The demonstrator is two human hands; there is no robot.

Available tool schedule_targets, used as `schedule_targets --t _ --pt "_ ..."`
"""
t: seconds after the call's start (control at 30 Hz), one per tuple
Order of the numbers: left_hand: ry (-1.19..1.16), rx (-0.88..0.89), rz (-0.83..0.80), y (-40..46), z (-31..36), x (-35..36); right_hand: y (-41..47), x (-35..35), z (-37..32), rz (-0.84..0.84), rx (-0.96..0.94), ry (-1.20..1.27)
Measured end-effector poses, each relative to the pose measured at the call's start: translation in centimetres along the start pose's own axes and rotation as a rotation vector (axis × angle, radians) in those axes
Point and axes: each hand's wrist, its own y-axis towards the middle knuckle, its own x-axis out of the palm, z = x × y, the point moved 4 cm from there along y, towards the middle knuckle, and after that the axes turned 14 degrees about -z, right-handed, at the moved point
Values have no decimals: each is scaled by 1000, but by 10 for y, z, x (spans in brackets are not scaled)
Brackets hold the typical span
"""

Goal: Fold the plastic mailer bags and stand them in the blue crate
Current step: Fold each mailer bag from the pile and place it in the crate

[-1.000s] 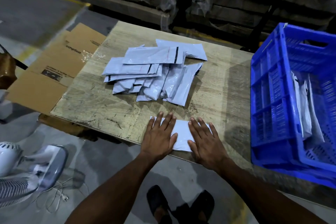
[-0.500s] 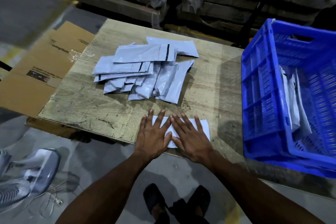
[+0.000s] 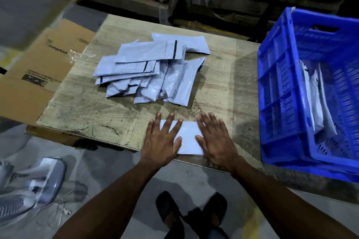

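A folded white mailer bag [image 3: 189, 137] lies flat at the near edge of the wooden table [image 3: 223, 83]. My left hand [image 3: 162, 139] presses its left end with straight, spread fingers. My right hand [image 3: 215, 139] presses its right end the same way. A loose pile of several grey mailer bags [image 3: 151, 70] lies in the middle of the table, beyond my hands. The blue crate [image 3: 279, 91] stands on the right side, with a few folded mailers [image 3: 315, 101] upright inside against its left wall.
A flattened cardboard box [image 3: 38, 68] lies off the table's left edge. A white fan [image 3: 29, 184] with a cord rests on the floor at lower left. My feet in dark sandals [image 3: 190, 211] stand below the near edge. Wrapped stacks fill the background.
My hands were side by side over the folded mailer half a second ago; they have slid apart, the right one moving to the bag's right end. The bag's middle now shows.
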Motion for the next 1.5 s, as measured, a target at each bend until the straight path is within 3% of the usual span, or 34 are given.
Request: schedule_targets --t 0.37,0.6,0.9,1.0,1.13,1.27,1.43,1.5 --pt "121 23 -32 4 15 -17 2 0 -3 13 29 -29" --pt "64 26 -25 7 38 -3 2 3 -2 72 13 -8" --pt "52 55 -21 8 33 -5 -3 1 -5 -53 11 -53" --pt "35 61 -22 2 24 -3 -7 2 -4 -31 -11 -66" --pt "-58 -67 21 -13 5 2 -6 -1 -6 3 -15 -75" --pt "-59 -53 53 -11 6 3 -5 -1 -7 -1 -11 -77" --pt "-67 -55 -31 -8 3 1 -4 -2 -4 -144 1 -79" --pt "-68 -30 -56 -9 2 -1 -10 -11 -8 -127 -54 -112"
